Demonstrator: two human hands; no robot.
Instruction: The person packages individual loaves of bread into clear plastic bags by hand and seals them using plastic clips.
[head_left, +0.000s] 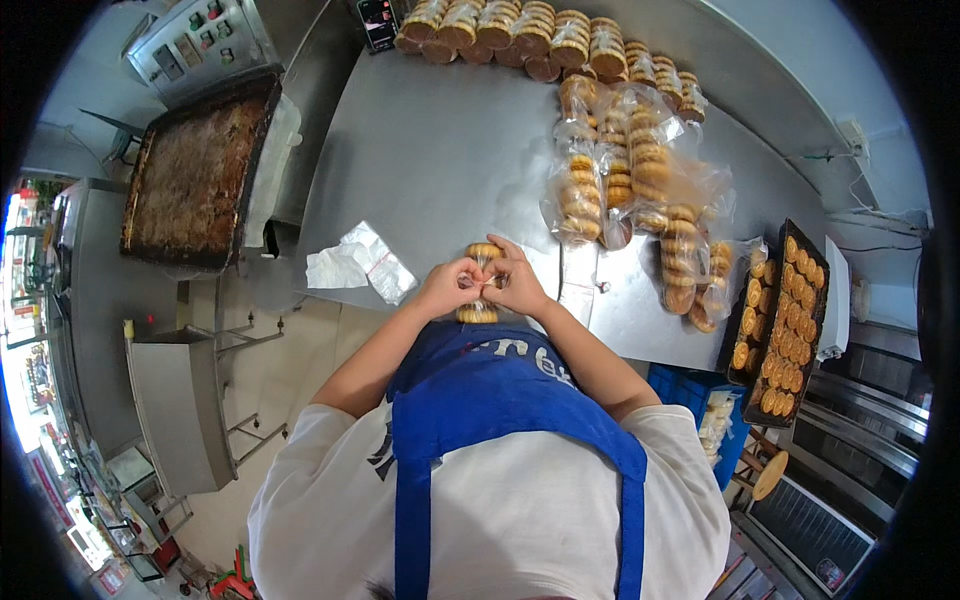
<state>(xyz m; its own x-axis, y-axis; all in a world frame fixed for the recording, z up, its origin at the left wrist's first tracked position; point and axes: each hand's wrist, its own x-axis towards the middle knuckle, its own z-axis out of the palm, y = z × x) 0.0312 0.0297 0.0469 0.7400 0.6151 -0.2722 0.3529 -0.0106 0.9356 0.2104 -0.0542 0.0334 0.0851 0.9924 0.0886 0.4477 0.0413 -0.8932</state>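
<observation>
A clear plastic bag holding a row of round golden pastries (478, 313) lies at the front edge of the steel table, right before my apron. My left hand (448, 286) pinches the bag's gathered plastic from the left between thumb and forefinger. From the other side, my right hand (521, 281) pinches the same plastic, and the fingertips of both hands nearly meet over the middle of the row. The hands hide the middle pastries. Left of them lie a flat plastic bag (386, 268) and a crumpled white sheet (334, 268).
Bagged pastries (581, 195) lie loosely on the table's right half. More wrapped stacks (570, 37) line its back edge, beside a phone (376, 24). Black trays of pastries (791, 330) stand at the right, above a blue crate (727, 469). A stained baking tray (199, 172) is at left.
</observation>
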